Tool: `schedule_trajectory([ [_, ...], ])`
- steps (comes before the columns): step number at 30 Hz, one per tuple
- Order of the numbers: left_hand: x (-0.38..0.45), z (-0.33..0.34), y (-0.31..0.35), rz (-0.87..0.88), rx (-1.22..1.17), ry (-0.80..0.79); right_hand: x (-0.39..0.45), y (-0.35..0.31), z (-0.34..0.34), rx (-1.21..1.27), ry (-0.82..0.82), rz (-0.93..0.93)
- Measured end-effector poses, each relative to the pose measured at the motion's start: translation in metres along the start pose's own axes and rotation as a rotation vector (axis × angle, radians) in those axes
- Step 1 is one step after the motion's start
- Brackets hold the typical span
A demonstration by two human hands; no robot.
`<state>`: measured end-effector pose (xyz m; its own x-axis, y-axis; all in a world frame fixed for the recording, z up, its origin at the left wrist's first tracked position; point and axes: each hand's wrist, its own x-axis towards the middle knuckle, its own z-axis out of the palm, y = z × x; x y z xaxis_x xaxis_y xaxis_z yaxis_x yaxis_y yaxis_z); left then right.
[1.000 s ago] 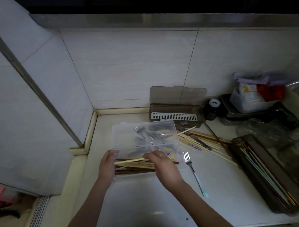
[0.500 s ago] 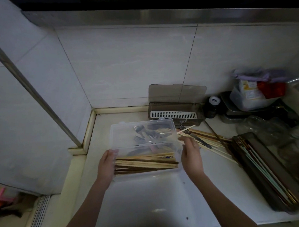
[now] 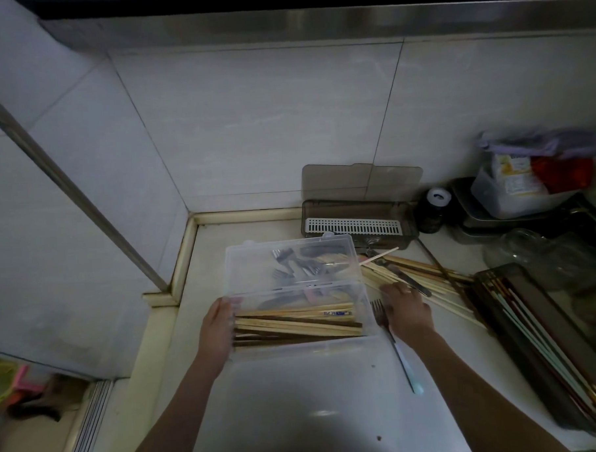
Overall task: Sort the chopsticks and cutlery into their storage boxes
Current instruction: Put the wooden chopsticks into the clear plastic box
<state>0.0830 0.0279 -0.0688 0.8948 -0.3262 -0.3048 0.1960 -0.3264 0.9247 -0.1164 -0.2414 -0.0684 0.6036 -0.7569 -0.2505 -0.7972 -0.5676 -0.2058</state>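
Note:
A clear plastic box (image 3: 368, 339) stands mid-counter with its lid (image 3: 257, 261) raised; forks show through the lid. Several wooden chopsticks (image 3: 294, 325) lie lengthwise in it. My left hand (image 3: 215, 328) presses flat against the box's left end, fingers straight. My right hand (image 3: 408, 310) is palm down just right of the box, its fingertips on a loose pile of chopsticks (image 3: 425, 275) on the counter. A fork with a pale blue handle (image 3: 397, 351) lies partly under that hand.
A brown box with a white grate (image 3: 354, 225) stands open against the back wall. A long dark box (image 3: 551, 344) of chopsticks sits at the right. Jars, trays and bags (image 3: 514, 196) crowd the back right corner. The counter's edge drops off at the left.
My right hand has left the clear box and moved right onto the loose chopsticks. The chopsticks it placed lie in the box. My left hand has stayed on the box's end.

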Motion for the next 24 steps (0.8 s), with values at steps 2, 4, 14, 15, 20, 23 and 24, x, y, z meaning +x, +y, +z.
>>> schedule_trajectory([
  [2,-0.001,0.001,0.002,0.004,-0.011,0.004,0.002,-0.001,-0.002,0.003,-0.016,0.021],
  [4,-0.001,0.001,0.004,0.003,-0.013,0.011,0.003,-0.003,-0.004,-0.012,-0.060,0.043],
  [14,-0.008,0.003,0.013,0.012,-0.037,-0.001,-0.002,-0.005,-0.002,-0.205,-0.086,-0.015],
  [15,-0.008,0.002,0.012,0.012,-0.032,-0.001,-0.005,0.000,-0.001,-0.227,-0.071,-0.023],
  [20,-0.004,0.002,0.008,0.014,-0.024,0.009,-0.026,0.030,-0.001,-0.275,-0.015,0.060],
  [23,0.000,0.001,0.003,-0.007,-0.008,0.000,-0.035,0.038,-0.004,-0.302,0.010,0.127],
  [24,0.001,0.001,0.002,-0.009,-0.012,-0.001,-0.036,0.036,-0.005,-0.311,0.025,0.116],
])
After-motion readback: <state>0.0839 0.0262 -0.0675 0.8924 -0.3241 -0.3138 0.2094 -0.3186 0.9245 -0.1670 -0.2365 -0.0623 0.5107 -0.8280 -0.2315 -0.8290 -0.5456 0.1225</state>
